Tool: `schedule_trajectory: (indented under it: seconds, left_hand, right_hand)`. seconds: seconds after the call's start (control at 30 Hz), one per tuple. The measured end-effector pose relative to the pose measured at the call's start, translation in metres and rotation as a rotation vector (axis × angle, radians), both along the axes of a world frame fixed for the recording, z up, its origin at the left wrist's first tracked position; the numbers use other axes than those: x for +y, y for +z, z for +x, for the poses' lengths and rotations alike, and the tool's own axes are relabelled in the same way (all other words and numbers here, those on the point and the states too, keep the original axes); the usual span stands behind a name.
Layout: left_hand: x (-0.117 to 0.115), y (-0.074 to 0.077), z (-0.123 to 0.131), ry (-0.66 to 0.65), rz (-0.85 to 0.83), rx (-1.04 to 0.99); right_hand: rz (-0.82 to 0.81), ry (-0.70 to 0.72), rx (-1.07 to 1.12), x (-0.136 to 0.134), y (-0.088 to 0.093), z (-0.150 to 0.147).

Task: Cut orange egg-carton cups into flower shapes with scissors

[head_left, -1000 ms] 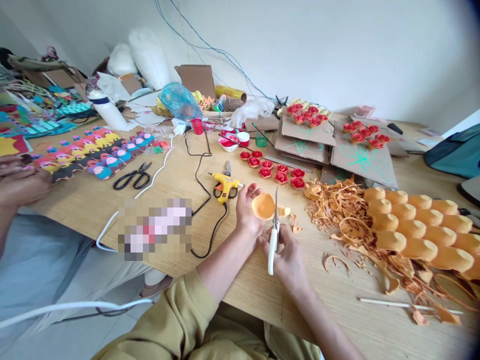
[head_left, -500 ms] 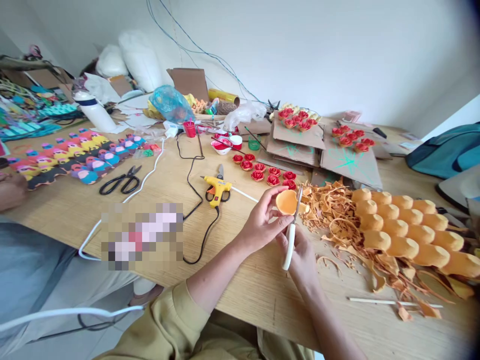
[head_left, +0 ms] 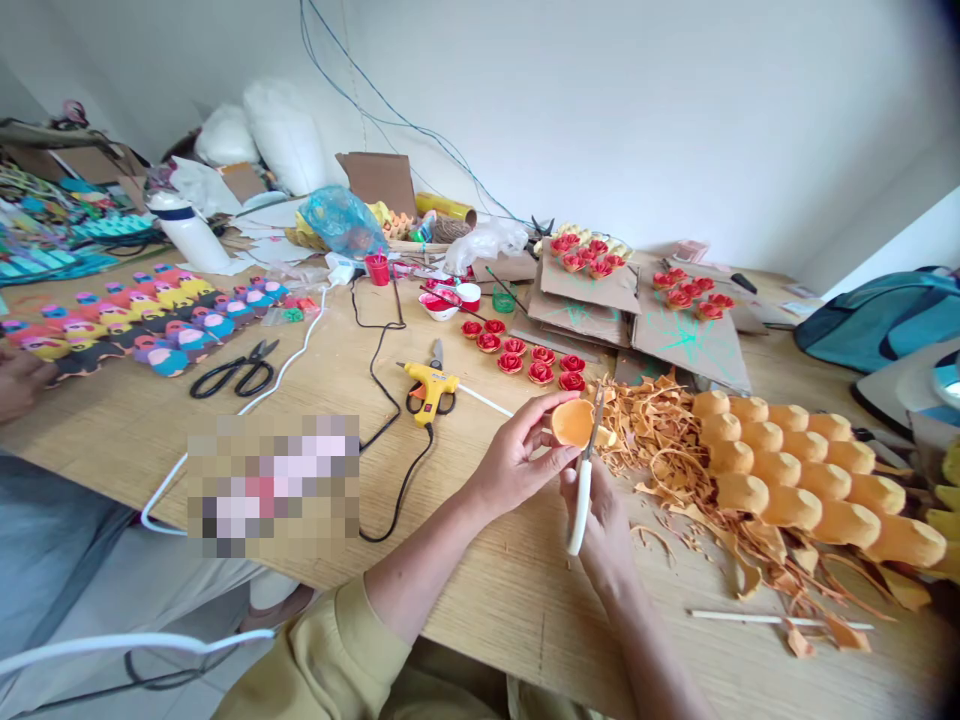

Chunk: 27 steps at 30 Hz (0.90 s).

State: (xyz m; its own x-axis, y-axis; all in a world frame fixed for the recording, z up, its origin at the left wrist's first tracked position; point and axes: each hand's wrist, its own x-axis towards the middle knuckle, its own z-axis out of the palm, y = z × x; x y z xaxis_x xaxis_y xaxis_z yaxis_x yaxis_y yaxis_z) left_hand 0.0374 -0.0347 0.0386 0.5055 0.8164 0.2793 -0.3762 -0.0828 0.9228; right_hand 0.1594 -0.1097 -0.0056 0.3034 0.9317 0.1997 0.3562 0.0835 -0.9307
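Head view: the left hand [head_left: 517, 455] pinches one orange cup [head_left: 571, 422] just above the surface [head_left: 480, 590], mid-frame. The right hand [head_left: 604, 520] is closed round one pair of white-handled scissors [head_left: 582, 490], blades at the cup's rim, which looks like trimming. Cutting further round would call for turning the cup. Nine red roses [head_left: 514, 347] lie at twelve o'clock and one glue gun [head_left: 429, 382] at ten.
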Motion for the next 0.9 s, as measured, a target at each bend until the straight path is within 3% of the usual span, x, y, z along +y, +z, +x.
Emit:
schedule_trajectory:
  seconds: [0.2, 0.63, 0.9]
  left_hand:
    - [-0.004, 0.007, -0.001, 0.015, -0.078, -0.034]
    - [0.004, 0.0, 0.001, -0.023, -0.126, -0.093]
    - [0.01, -0.003, 0.0, -0.028, -0.245, -0.147]
  right_hand:
    - [-0.005, -0.015, -0.036, -0.002, -0.007, 0.0]
    - [-0.011, -0.011, 0.025, -0.003, -0.007, -0.004]
    - [0.017, 0.232, 0.342, -0.004, 0.003, -0.006]
